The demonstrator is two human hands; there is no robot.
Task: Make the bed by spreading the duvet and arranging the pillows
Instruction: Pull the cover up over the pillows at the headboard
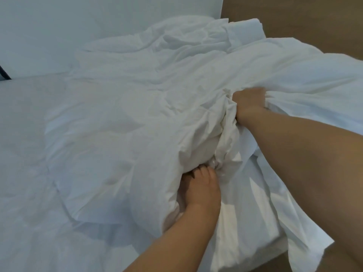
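Left hand [200, 185]: nearest, fingers dug into bunched edge of white duvet [121, 122], gripping it. Right hand [250, 104]: just beyond on same bunch, clenched on fabric (blurred). Duvet: crumpled, heaped toward mattress [21, 154] right side, hanging over the near corner. Pillow [245, 29]: beyond duvet, against headboard [98, 22].

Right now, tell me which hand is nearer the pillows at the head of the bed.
Right. The right hand grips the duvet farther up the bed, closer to the pillows. The left hand holds a bunched fold lower down, near the bed's side edge.
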